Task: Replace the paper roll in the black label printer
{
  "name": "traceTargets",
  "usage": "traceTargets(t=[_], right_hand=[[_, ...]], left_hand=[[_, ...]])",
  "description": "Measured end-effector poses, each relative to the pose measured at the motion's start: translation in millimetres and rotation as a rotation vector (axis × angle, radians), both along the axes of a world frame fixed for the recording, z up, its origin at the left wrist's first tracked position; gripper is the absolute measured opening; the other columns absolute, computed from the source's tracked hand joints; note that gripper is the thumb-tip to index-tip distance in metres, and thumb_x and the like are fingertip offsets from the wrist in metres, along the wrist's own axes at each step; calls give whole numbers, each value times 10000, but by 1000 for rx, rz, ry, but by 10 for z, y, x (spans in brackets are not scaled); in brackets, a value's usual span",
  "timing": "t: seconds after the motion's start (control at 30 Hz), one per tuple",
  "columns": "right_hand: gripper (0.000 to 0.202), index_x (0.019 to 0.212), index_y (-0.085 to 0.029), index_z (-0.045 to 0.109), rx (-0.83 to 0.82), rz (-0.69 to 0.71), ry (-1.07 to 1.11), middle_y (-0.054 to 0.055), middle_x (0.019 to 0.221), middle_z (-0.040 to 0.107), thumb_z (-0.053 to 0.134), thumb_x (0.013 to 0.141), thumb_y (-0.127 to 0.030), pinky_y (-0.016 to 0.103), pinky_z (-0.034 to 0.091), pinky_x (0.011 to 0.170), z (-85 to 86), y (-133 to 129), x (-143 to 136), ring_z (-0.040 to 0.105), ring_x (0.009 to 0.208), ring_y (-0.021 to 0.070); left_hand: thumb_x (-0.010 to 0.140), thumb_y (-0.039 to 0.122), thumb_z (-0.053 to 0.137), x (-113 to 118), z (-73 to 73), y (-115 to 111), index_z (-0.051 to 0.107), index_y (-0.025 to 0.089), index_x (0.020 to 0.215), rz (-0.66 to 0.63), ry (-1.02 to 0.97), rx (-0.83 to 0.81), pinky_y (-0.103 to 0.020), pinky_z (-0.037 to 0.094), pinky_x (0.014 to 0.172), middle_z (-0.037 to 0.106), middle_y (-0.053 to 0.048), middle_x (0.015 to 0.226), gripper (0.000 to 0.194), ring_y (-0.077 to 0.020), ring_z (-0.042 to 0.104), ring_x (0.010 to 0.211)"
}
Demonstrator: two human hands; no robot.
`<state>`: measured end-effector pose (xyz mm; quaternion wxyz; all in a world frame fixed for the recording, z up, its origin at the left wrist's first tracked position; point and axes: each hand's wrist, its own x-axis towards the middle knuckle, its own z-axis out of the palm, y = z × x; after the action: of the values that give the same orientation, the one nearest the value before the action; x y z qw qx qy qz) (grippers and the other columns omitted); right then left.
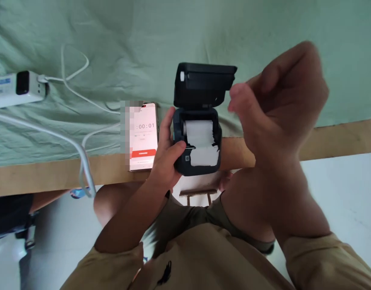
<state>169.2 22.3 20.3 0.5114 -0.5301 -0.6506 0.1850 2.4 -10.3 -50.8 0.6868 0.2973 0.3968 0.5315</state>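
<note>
— Green cloth (143, 36), creased, covers most of the wooden table (52, 173). Any writing you can read?

— Only "00:01" on the phone (145, 137), lying flat at nine o'clock of the printer (197, 121).

— And the hands?

— Left hand (165, 155) grips the black printer's left side, thumb pressed on its front corner. The lid stands raised at twelve o'clock, white paper roll (200, 139) showing inside. Right hand (276, 104) hovers at three o'clock — fingers loosely curled, holding nothing.

— Smaller bits?

— White power strip (18, 86) at far nine o'clock, with thin white cables (77, 145) trailing from it.
</note>
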Motion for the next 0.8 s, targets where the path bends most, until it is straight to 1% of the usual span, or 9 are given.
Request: traceTargets(t=[0.07,0.17,0.27,0.4,0.5,0.6,0.7,0.73,0.8], right_hand=[[206,801,-211,495,-32,48,-185,-14,775,555,611,952,-289,286,398,652,-21,0,36,525,656,90],[128,909,-225,697,-181,203,-514,1,892,721,596,920,-303,286,272,651,-60,-3,74,536,671,107],[187,968,-244,734,-352,291,-734,18,1002,747,564,931,-309,286,167,679,-67,9,68,534,694,119],[173,1012,-260,704,-428,267,-788,14,802,695,642,861,-317,270,171,683,-42,28,45,416,593,88],[250,1035,-266,687,-402,307,-630,-11,758,664,669,786,-281,261,249,649,13,-8,122,422,584,81],[327,1100,-295,667,-372,370,-191,-32,884,702,729,779,-313,255,353,570,73,-45,345,474,569,64],[369,1179,-336,607,-279,212,253,15,997,700,647,847,-492,269,396,524,41,36,645,640,739,148],[384,1183,-332,597,-290,141,312,45,1004,681,527,879,-556,280,374,512,1,90,735,649,781,174],[390,1159,-309,585,-390,20,363,77,1042,636,421,869,-512,307,377,532,-109,205,869,614,772,181]], left_hand=[[819,365,763,-7,-35,0,508,386,1442,3,-21,25,-268,619,668,672,-11,1375,674,-253,737,1112],[834,334,771,-31,-100,3,566,388,1412,11,-6,97,-243,609,729,649,10,1420,616,-218,724,1126],[874,337,745,-46,-139,-1,565,416,1433,-15,7,105,-227,576,676,695,3,1316,592,-167,741,925],[865,321,753,-37,-106,-14,595,418,1415,-44,-18,94,-212,546,605,721,1,1230,581,-135,715,778],[886,306,712,-18,-35,-24,612,422,1385,-38,-40,61,-228,549,599,705,15,1295,522,-148,724,790],[854,302,725,-4,18,-16,603,398,1364,17,-6,6,-234,535,536,720,8,1257,533,-166,721,755],[791,301,774,-5,18,11,596,346,1363,59,4,0,-242,594,585,696,-23,1328,600,-200,751,901],[785,301,781,-8,11,18,594,345,1365,48,-6,0,-251,620,629,688,-27,1348,611,-213,754,968],[791,302,782,-15,0,25,594,363,1367,28,-30,-1,-276,648,688,690,-22,1348,609,-225,753,1028]])
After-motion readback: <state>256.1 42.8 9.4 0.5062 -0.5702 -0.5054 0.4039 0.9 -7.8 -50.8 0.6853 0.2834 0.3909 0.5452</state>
